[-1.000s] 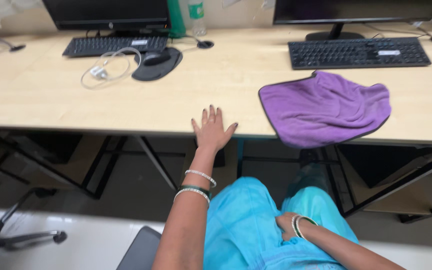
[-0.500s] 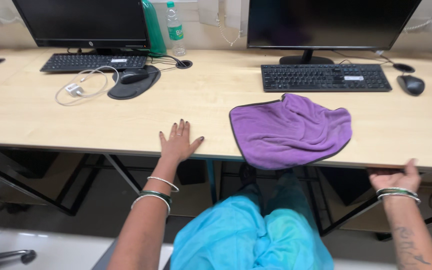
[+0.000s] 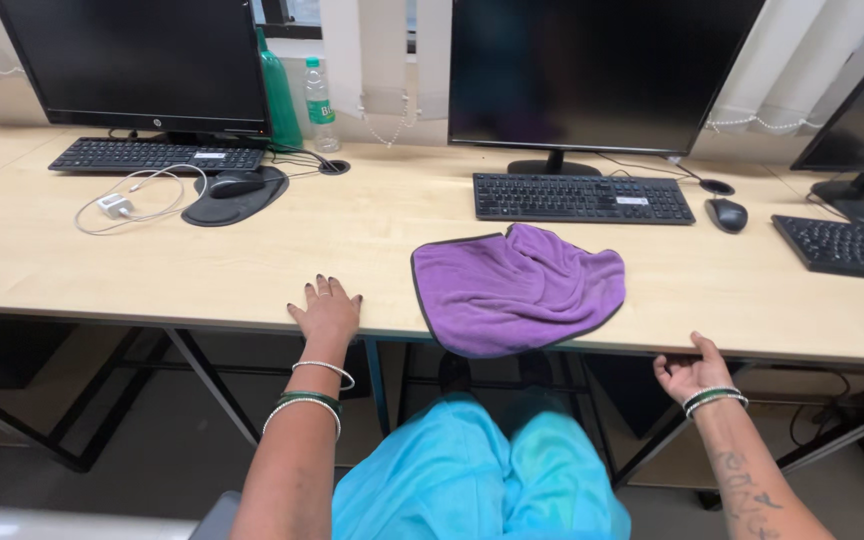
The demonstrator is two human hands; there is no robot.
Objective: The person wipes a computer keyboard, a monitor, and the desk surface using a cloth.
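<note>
Office row, long wooden tabletop (image 3: 102,270) with monitors and keyboards. Left hand (image 3: 326,310) lies flat on the near edge, fingers loosely spread, gripping nothing. Purple cloth (image 3: 512,288) sits crumpled just right of it, not touching, front hem hanging over the edge. Right hand (image 3: 687,368) hooks the tabletop edge, thumb on top, further right of the cloth.

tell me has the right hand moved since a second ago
Yes. The right hand has come up from the lap to the front edge of the desk, right of the purple cloth.
</note>
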